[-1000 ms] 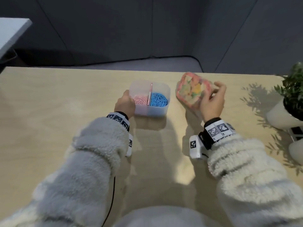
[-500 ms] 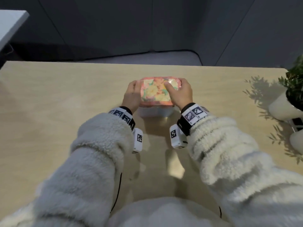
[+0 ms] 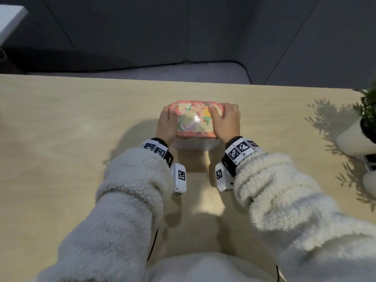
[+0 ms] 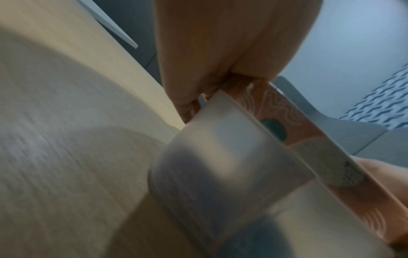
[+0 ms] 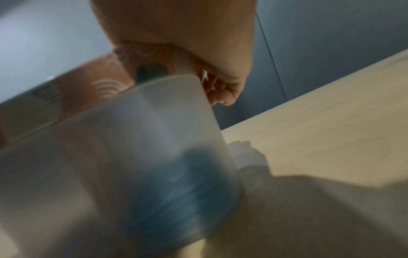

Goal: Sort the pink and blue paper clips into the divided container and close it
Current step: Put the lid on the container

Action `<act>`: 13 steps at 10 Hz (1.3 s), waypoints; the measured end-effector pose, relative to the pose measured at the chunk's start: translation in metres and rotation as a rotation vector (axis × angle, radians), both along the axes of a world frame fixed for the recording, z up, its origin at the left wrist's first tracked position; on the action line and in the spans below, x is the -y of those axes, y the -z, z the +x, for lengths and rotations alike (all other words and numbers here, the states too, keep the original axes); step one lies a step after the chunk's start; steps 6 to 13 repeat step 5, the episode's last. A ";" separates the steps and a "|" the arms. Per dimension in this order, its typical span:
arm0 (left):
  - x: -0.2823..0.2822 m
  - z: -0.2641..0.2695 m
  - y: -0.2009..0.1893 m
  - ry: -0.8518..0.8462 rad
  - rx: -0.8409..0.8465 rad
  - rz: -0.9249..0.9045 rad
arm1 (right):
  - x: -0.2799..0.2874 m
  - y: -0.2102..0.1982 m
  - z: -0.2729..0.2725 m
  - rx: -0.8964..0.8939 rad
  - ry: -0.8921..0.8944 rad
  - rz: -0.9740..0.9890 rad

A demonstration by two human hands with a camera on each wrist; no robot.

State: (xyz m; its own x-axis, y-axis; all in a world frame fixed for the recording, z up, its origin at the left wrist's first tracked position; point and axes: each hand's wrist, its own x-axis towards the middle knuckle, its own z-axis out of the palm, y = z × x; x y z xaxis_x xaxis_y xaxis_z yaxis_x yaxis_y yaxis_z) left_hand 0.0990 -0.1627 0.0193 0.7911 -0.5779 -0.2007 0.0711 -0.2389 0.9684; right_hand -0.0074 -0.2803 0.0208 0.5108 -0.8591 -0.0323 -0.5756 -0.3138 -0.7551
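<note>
From the head view, your left hand [image 3: 166, 124] and right hand [image 3: 224, 121] clasp the ends of the patterned lid [image 3: 194, 121] atop the container [image 3: 195, 143] on the counter [image 3: 61, 129], fingers curled over its edges. Left wrist view: the frosted wall blurs the contents. Right wrist view: blue paper clips [image 5: 176, 188] show only as a smear.

Light wooden table [image 3: 61, 129] under dim light. Potted green plant in white pot [image 3: 354, 139] at right edge, leaf shadows beside it. Dark grey wall panels [image 3: 183, 27] behind.
</note>
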 end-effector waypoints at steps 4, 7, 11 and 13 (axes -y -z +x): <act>-0.025 -0.004 -0.012 -0.083 0.106 0.137 | 0.030 -0.033 -0.039 0.132 0.041 0.126; -0.084 -0.045 -0.014 -0.071 0.347 0.096 | 0.043 -0.084 -0.092 0.207 -0.085 -0.148; -0.084 -0.045 -0.014 -0.071 0.347 0.096 | 0.043 -0.084 -0.092 0.207 -0.085 -0.148; -0.084 -0.045 -0.014 -0.071 0.347 0.096 | 0.043 -0.084 -0.092 0.207 -0.085 -0.148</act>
